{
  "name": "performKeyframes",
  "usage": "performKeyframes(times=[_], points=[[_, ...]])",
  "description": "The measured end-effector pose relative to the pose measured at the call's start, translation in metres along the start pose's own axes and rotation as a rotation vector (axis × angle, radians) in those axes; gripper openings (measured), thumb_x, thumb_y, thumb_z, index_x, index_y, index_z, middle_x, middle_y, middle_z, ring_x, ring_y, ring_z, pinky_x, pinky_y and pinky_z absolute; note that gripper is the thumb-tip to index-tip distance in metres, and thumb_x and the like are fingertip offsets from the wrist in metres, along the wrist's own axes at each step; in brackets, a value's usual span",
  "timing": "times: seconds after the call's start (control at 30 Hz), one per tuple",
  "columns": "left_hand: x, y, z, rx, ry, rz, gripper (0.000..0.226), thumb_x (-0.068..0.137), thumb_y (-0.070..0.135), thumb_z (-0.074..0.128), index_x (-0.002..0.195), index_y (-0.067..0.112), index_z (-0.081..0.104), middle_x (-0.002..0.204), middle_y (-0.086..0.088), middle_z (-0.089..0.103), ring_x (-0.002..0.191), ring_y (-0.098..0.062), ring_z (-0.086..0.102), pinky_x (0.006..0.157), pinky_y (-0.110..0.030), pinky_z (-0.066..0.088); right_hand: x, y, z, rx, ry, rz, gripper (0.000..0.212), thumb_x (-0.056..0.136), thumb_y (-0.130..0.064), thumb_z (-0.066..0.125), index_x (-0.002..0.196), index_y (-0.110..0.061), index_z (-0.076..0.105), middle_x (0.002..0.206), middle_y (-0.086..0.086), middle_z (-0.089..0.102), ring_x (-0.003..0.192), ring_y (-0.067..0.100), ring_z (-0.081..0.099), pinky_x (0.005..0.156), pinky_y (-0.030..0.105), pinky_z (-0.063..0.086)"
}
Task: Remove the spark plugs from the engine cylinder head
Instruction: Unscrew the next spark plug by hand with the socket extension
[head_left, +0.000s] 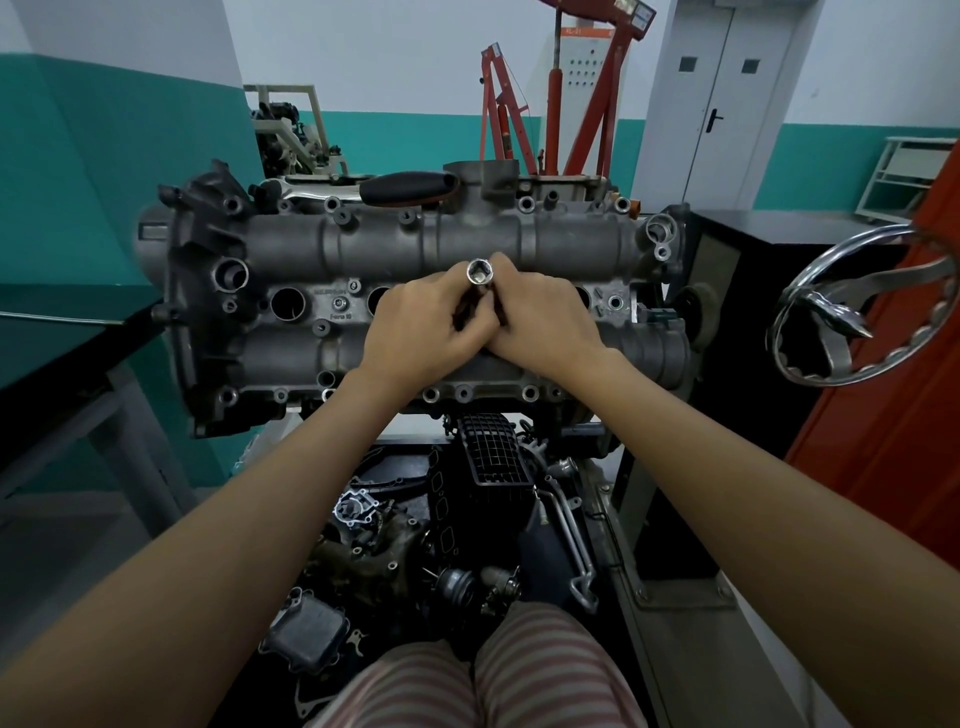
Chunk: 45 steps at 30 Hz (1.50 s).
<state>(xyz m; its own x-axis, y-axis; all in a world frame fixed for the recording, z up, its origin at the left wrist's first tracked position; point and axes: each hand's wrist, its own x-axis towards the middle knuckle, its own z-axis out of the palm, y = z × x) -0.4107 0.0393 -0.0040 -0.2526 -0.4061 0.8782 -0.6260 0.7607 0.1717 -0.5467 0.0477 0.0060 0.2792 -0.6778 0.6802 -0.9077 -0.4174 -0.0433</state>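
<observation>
The spark plug socket (477, 272) is held above the middle of the cylinder head (415, 244), over the row of plug wells. Its long axis is tilted upward toward the camera, so that the open hex end is seen face-on; the lower end is hidden between the hands. Whether a spark plug is seated in that lower end cannot be told. The socket is a bright, chromed tube with a clean internal hex.

The socket is pinched from both sides. The fingers of the left hand (423, 322) are curled round its shaft from the left, and those of the right hand (545, 317) are closed on it from the right; the two hands are touching beneath it. Neither hand is clearly nearer.

Two open wells (287, 303) are visible to the left of the grip; the wells beneath and to the right are mostly covered. A ratchet handle (410, 188) is laid on the far edge of the head, well apart from both hands.

It is judged that the next move depends on the socket axis being brought in line with a well.
</observation>
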Motion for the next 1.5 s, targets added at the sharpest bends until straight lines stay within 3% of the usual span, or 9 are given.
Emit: performKeyframes(times=[0.27, 0.4, 0.63, 0.77, 0.87, 1.07, 1.2, 1.3, 1.5], points=[[0.0019, -0.0036, -0.0009, -0.016, -0.039, -0.011, 0.055, 0.087, 0.046, 0.043, 0.056, 0.003, 0.056, 0.047, -0.008, 0.051, 0.046, -0.024, 0.048, 0.047, -0.03, 0.031, 0.0008, 0.0, -0.0013, -0.023, -0.013, 0.042, 0.028, 0.086, -0.034, 0.05, 0.093, -0.013, 0.067, 0.082, 0.009, 0.069, 0.082, 0.029, 0.061, 0.061, 0.03, 0.034], [0.0003, -0.0008, -0.0021, -0.041, -0.034, 0.014, 0.036, 0.087, 0.039, 0.045, 0.069, 0.009, 0.057, 0.055, 0.005, 0.047, 0.051, -0.023, 0.051, 0.05, -0.027, 0.032, 0.001, 0.0006, 0.0007, -0.096, -0.027, -0.013, 0.028, 0.088, -0.031, 0.046, 0.099, -0.008, 0.058, 0.087, 0.012, 0.067, 0.082, 0.034, 0.061, 0.059, 0.032, 0.031], [0.0001, 0.0008, -0.0018, -0.016, -0.044, -0.003, 0.02, 0.087, 0.033, 0.044, 0.075, 0.022, 0.034, 0.061, 0.011, 0.04, 0.053, -0.024, 0.049, 0.05, -0.027, 0.028, -0.0007, -0.0017, -0.0004, -0.01, -0.017, -0.001, 0.023, 0.085, -0.031, 0.05, 0.088, -0.011, 0.041, 0.073, 0.007, 0.063, 0.068, 0.031, 0.06, 0.053, 0.03, 0.029], [0.0009, -0.0039, -0.0001, 0.012, -0.023, -0.025, 0.029, 0.089, 0.03, 0.057, 0.068, 0.011, 0.061, 0.054, -0.005, 0.056, 0.052, -0.026, 0.055, 0.053, -0.024, 0.027, -0.0002, -0.0008, 0.0001, -0.063, -0.005, 0.016, 0.034, 0.085, -0.041, 0.05, 0.097, -0.013, 0.065, 0.078, 0.007, 0.068, 0.078, 0.027, 0.062, 0.057, 0.028, 0.032], [0.0011, -0.003, -0.0003, -0.01, -0.022, -0.011, 0.036, 0.089, 0.037, 0.055, 0.071, 0.009, 0.066, 0.056, -0.005, 0.057, 0.052, -0.022, 0.053, 0.053, -0.024, 0.029, 0.0004, -0.0002, 0.0003, -0.081, -0.022, 0.005, 0.032, 0.088, -0.037, 0.048, 0.095, -0.012, 0.066, 0.085, 0.011, 0.069, 0.083, 0.031, 0.061, 0.062, 0.032, 0.033], [0.0, 0.0001, -0.0019, -0.027, -0.044, 0.011, 0.027, 0.086, 0.038, 0.042, 0.075, 0.014, 0.05, 0.062, 0.011, 0.044, 0.054, -0.012, 0.042, 0.05, -0.026, 0.032, -0.0001, 0.0003, 0.0003, -0.063, -0.025, -0.025, 0.026, 0.086, -0.028, 0.046, 0.099, -0.006, 0.054, 0.085, 0.009, 0.066, 0.079, 0.032, 0.061, 0.06, 0.035, 0.037], [0.0008, 0.0005, -0.0025, 0.003, -0.056, 0.013, 0.023, 0.086, 0.037, 0.038, 0.074, 0.018, 0.036, 0.061, 0.007, 0.044, 0.051, -0.02, 0.046, 0.048, -0.028, 0.032, -0.0013, -0.003, -0.0015, -0.017, -0.017, -0.027, 0.022, 0.083, -0.027, 0.051, 0.092, -0.008, 0.046, 0.077, 0.009, 0.064, 0.07, 0.032, 0.06, 0.055, 0.034, 0.037], [0.0, -0.0007, -0.0006, 0.04, -0.072, -0.005, 0.035, 0.09, 0.04, 0.039, 0.075, 0.011, 0.051, 0.062, -0.004, 0.057, 0.057, -0.028, 0.055, 0.05, -0.033, 0.038, -0.0005, -0.0023, 0.0, -0.032, -0.004, 0.006, 0.023, 0.085, -0.033, 0.05, 0.086, -0.01, 0.044, 0.073, 0.007, 0.064, 0.067, 0.03, 0.06, 0.053, 0.031, 0.033], [0.0003, -0.0028, -0.0003, 0.033, -0.05, -0.006, 0.039, 0.09, 0.041, 0.048, 0.074, 0.009, 0.065, 0.057, -0.007, 0.06, 0.055, -0.028, 0.058, 0.05, -0.027, 0.035, -0.0004, -0.0009, 0.0004, -0.07, -0.002, 0.011, 0.031, 0.085, -0.038, 0.051, 0.092, -0.011, 0.066, 0.08, 0.011, 0.068, 0.079, 0.031, 0.061, 0.061, 0.032, 0.036]])
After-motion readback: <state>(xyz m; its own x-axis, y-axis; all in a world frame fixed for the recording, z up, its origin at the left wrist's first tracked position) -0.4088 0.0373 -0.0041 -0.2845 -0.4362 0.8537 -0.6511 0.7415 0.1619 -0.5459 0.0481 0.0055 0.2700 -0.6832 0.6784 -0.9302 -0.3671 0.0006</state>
